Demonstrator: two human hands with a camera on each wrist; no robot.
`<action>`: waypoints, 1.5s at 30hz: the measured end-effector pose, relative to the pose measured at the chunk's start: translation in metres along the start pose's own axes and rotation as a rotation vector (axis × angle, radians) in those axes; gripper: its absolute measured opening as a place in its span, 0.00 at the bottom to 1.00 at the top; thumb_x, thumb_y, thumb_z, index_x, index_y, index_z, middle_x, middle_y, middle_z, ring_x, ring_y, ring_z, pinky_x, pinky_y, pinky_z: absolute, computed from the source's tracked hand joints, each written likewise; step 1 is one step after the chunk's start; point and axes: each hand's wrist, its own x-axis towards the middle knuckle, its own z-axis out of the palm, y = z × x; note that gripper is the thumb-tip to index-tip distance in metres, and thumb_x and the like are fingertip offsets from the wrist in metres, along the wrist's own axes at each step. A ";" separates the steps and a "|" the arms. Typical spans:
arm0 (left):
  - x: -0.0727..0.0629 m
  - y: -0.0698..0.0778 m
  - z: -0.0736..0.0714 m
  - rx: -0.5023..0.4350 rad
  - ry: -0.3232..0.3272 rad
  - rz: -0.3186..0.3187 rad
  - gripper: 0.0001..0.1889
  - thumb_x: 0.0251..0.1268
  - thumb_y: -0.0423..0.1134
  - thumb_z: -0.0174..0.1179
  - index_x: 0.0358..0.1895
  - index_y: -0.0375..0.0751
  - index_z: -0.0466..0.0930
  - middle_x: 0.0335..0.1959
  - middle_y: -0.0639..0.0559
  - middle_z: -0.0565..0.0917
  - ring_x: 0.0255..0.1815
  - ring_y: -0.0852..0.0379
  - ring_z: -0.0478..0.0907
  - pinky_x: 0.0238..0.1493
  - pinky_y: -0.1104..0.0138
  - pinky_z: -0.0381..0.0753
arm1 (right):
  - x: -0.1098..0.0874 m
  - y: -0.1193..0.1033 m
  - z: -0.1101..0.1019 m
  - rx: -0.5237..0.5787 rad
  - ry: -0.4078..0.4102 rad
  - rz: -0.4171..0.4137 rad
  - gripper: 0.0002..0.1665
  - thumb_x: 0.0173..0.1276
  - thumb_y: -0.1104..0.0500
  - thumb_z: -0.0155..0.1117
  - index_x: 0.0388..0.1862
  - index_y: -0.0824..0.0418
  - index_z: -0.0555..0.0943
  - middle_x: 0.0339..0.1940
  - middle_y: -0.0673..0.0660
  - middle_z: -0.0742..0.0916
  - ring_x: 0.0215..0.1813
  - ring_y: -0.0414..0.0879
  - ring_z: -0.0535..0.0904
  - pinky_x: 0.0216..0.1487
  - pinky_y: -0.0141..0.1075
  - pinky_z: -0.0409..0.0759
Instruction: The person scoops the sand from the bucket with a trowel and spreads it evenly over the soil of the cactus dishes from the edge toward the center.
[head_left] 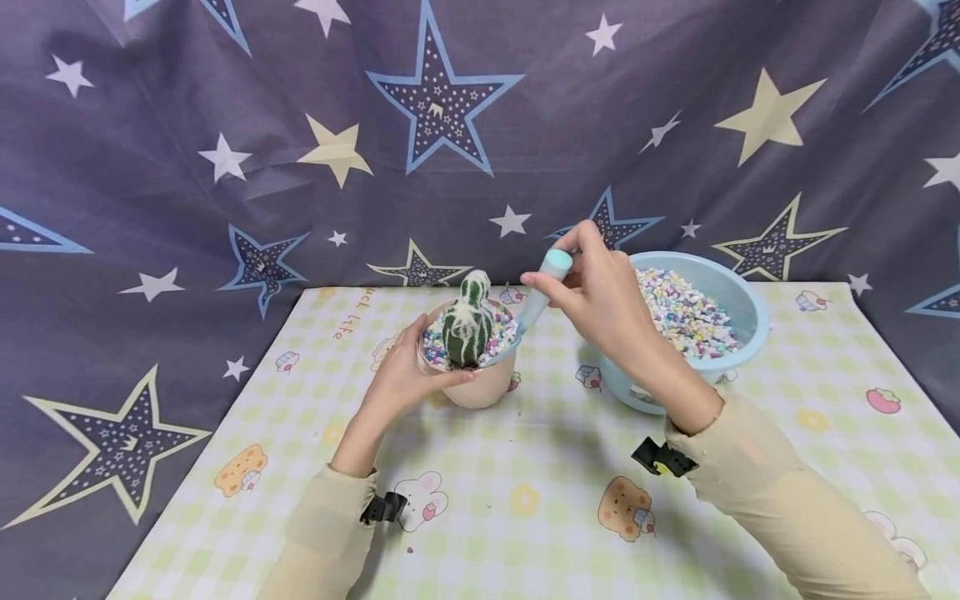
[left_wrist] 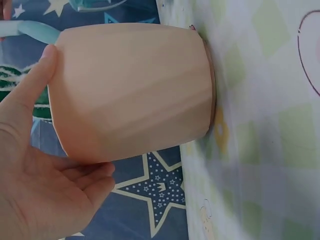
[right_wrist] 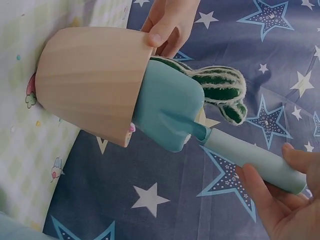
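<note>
A cream-pink flower pot [head_left: 486, 388] stands on the table, holding a green cactus [head_left: 462, 335] with white woolly lines and colourful pebbles [head_left: 501, 332] around it. My left hand [head_left: 405, 372] grips the pot from the left, thumb near the front rim, fingers round the far side. In my right hand [head_left: 606, 293], fingers and thumb pinch the end of a light blue trowel [head_left: 542, 292] by its handle. The trowel slants down to the pot's right side. In the right wrist view its blade [right_wrist: 172, 100] lies tilted at the rim beside the cactus, its tip hidden inside.
To the right stands a light blue basin [head_left: 752, 312] with many small multicoloured pebbles [head_left: 684, 312] in it, partly behind my right forearm. A green checked cloth [head_left: 525, 542] covers the table. A dark curtain [head_left: 525, 50] with stars hangs close behind the table's back edge.
</note>
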 end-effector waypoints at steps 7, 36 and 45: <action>-0.004 0.006 0.006 0.025 0.055 -0.016 0.66 0.39 0.66 0.77 0.80 0.40 0.49 0.78 0.37 0.59 0.76 0.36 0.61 0.75 0.43 0.64 | 0.003 -0.007 0.000 -0.018 -0.002 -0.007 0.21 0.68 0.54 0.70 0.47 0.64 0.70 0.31 0.59 0.90 0.30 0.47 0.89 0.31 0.37 0.86; -0.001 -0.001 0.000 -0.019 -0.007 0.005 0.67 0.43 0.64 0.76 0.81 0.41 0.43 0.81 0.38 0.53 0.79 0.35 0.56 0.77 0.41 0.59 | 0.022 -0.018 -0.009 -0.139 -0.033 -0.062 0.24 0.68 0.50 0.68 0.50 0.64 0.72 0.29 0.58 0.90 0.30 0.47 0.87 0.32 0.39 0.82; -0.001 -0.001 0.000 -0.014 -0.011 0.007 0.66 0.44 0.64 0.76 0.81 0.41 0.43 0.81 0.40 0.54 0.79 0.36 0.55 0.77 0.41 0.58 | 0.023 -0.014 -0.026 -0.080 0.039 -0.017 0.22 0.68 0.52 0.68 0.48 0.66 0.72 0.33 0.59 0.91 0.30 0.49 0.88 0.30 0.29 0.80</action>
